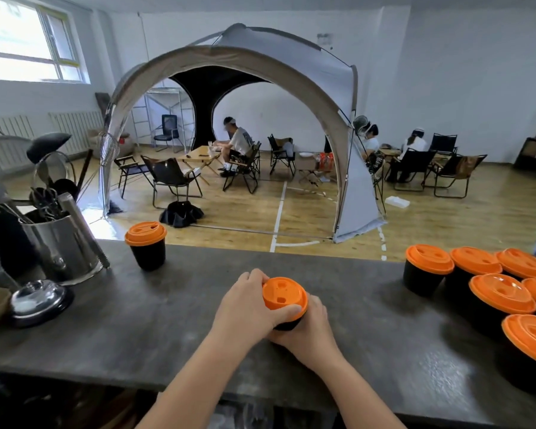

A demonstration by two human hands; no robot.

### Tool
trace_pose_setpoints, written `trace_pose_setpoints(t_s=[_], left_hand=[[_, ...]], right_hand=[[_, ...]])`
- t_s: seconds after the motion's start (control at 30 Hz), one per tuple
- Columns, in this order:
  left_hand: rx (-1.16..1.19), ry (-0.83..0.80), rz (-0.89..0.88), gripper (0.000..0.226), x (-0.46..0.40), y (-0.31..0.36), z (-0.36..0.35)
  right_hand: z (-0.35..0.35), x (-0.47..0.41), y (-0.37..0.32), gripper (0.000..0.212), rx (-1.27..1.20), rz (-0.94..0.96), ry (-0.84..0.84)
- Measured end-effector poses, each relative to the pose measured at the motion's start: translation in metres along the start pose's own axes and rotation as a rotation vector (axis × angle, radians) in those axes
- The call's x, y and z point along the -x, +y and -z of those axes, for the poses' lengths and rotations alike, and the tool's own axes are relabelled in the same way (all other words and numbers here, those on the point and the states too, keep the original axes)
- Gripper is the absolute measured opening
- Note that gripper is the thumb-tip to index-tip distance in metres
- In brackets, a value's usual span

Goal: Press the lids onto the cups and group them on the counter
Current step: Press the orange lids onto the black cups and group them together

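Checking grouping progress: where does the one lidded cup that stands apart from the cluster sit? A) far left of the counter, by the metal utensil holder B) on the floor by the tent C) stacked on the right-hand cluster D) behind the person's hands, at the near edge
A: the lone lidded cup stands on the counter beside the metal utensil holder, well away from the cluster of lidded cups at the right.

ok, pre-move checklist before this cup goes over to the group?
1. Lid covers the held cup: ok; fully snapped down: cannot tell.
2. Left hand grips the lid rim: ok.
3. Right hand wraps the cup body: ok.
4. Bare counter between the cup and the lidded group on the right: ok.
5. Lone lidded cup at far left stands apart from the group: not ok.
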State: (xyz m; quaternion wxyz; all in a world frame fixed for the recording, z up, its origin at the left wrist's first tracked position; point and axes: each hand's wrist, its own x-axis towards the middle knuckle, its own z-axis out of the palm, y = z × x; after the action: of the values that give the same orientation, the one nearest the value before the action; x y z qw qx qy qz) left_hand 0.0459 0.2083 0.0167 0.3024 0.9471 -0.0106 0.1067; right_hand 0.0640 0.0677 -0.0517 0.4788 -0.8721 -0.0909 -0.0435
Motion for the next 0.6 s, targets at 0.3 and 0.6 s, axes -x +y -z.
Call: trace_pose_setpoints(t_s=[0.3,0.6], left_hand=[[0.150,-0.361,-0.110,0.083,-0.020,-0.014,0.017],[-0.149,0.028,-0.032,0.079,0.000,0.007,0.000]], right_hand=[[0.026,0.004,-0.002,0.100,-0.086,0.045,-0.144],[0.009,0.013,-0.014,0.092,-0.140,0.010,0.057]])
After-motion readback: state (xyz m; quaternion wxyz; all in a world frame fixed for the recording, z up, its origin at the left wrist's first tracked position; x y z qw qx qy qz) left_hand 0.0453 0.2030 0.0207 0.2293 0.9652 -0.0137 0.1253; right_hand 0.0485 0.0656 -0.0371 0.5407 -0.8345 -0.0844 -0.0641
